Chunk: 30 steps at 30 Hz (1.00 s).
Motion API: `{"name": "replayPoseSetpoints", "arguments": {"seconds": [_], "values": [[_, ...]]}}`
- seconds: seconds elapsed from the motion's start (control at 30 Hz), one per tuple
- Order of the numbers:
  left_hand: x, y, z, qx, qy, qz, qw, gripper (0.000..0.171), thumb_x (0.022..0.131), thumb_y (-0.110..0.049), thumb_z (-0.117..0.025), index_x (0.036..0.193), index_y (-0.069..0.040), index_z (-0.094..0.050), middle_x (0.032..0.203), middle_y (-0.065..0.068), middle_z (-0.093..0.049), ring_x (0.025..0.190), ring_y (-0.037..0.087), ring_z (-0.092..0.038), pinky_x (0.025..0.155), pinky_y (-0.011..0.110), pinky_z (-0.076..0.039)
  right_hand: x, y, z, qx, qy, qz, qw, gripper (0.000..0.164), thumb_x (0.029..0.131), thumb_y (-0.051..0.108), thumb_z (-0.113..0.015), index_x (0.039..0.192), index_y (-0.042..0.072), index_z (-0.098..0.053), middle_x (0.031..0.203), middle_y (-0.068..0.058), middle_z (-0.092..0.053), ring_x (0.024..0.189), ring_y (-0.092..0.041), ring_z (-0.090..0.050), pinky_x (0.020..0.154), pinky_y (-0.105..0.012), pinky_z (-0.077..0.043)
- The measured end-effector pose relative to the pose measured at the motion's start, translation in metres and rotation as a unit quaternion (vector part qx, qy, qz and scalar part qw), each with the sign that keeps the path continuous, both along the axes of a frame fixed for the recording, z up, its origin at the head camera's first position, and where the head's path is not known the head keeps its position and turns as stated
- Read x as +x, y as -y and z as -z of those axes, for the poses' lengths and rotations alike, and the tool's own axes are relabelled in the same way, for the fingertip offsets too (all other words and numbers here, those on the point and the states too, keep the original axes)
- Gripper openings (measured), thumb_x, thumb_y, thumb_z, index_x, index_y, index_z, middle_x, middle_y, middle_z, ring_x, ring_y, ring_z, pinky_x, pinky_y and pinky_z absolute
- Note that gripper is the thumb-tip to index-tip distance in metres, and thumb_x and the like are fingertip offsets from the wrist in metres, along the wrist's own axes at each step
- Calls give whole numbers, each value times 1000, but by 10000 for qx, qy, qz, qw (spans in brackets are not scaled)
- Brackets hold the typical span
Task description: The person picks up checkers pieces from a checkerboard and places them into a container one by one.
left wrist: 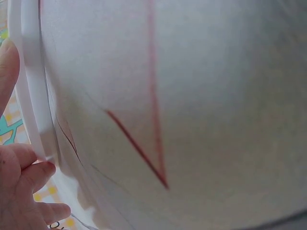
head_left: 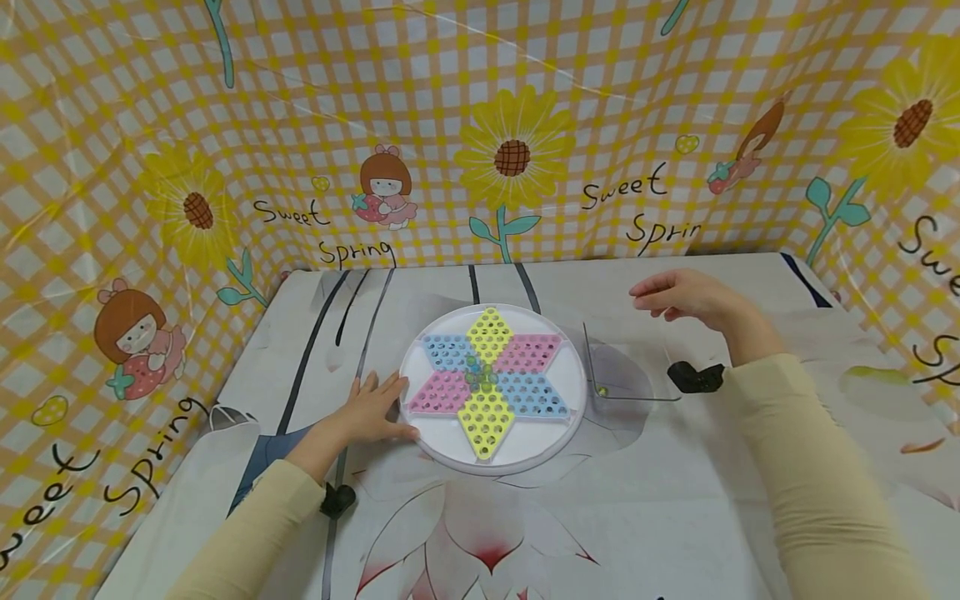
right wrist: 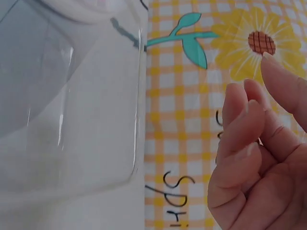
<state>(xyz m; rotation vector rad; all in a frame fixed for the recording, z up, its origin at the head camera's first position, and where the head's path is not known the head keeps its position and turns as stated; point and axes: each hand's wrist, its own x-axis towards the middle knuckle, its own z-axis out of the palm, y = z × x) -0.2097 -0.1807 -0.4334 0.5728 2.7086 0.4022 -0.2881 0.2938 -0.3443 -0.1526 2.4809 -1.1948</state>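
Note:
A round white Chinese checkers board (head_left: 442,442) lies on the table, its star in yellow, pink and blue with rows of holes. Several glassy marbles (head_left: 482,377) cluster at the star's middle. My left hand (head_left: 369,414) touches the board's left rim with spread fingers; in the left wrist view the rim (left wrist: 36,96) shows beside them. Raised above the table, right of the board, is my right hand (head_left: 686,298). Its fingers (right wrist: 235,143) are loosely bent, thumb apart, and no object shows between them. Below it stands a clear plastic box (head_left: 630,367) with a greenish marble (head_left: 602,391) in one corner.
The box stands close to the board's right rim, and its clear walls are hard to see. A checked cloth (head_left: 435,83) with sunflowers hangs behind and at both sides of the white printed tabletop (head_left: 637,517).

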Motion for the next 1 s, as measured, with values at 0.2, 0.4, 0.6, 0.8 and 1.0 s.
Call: {"name": "replayPoseSetpoints", "arguments": {"seconds": [0.2, 0.4, 0.6, 0.8, 1.0], "values": [[0, 0, -1, -15, 30, -16, 10000, 93, 76, -53, -65, 144, -2, -25, 150, 19, -18, 133, 52, -5, 106, 62, 0, -2, 28, -3, -234, -19, -134, 9996, 47, 87, 29, -62, 122, -1, -53, 99, 2, -61, 89, -18, -53, 76, -28, -47], [0, -1, -1, -7, 51, -40, 10000, 93, 76, -53, -65, 144, -3, -25, 150, 19, -17, 134, 51, -4, 106, 62, 0, -6, 55, -2, -419, 16, -335, 9986, 45, 87, 26, -63, 121, -1, -54, 98, 2, -62, 88, -19, -54, 77, -32, -48], [0, -1, -1, -9, 48, -49, 10000, 94, 76, -54, -65, 144, -3, -25, 150, 19, -17, 134, 51, -4, 106, 62, 0, -8, 79, 2, -568, 60, -405, 9975, 42, 86, 23, -64, 120, 0, -55, 104, -6, -62, 86, -18, -54, 75, -31, -48], [-1, 0, 0, -10, 77, -34, 10000, 94, 76, -54, -65, 144, -3, -25, 150, 19, -17, 134, 51, -4, 106, 63, 1, -11, 99, 10, -554, 190, -474, 9972, 43, 85, 24, -65, 121, 1, -56, 110, -12, -61, 88, -21, -54, 73, -28, -47], [-1, 0, 1, 6, 88, -54, 9999, 94, 76, -53, -65, 144, -3, -24, 151, 19, -17, 134, 51, -4, 106, 62, 1, -12, 115, 17, -570, 243, -637, 9960, 43, 85, 24, -65, 120, 1, -56, 110, -13, -62, 92, -23, -55, 75, -28, -48]]}}
